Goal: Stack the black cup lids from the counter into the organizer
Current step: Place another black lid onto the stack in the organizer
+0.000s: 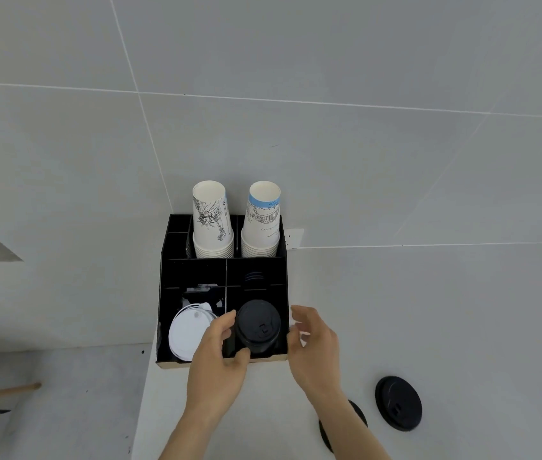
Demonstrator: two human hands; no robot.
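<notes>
A black organizer [166,257] stands on the white counter against the wall. In its front right compartment sits a stack of black cup lids [259,327]. My left hand [219,356] curls around the stack's left and front side, thumb and fingers touching it. To the right of the organizer's right wall, my right hand [312,346] hovers with its fingers apart and nothing in it. One black lid [399,403] lies flat on the counter at the right. Another black lid [359,416] lies partly hidden under my right forearm.
White lids [185,333] fill the front left compartment. Two stacks of paper cups [213,224] [261,224] stand in the back compartments. More dark lids [254,277] rest in the middle right compartment. The counter's left edge [145,393] drops to the floor. A wall socket [294,239] sits behind.
</notes>
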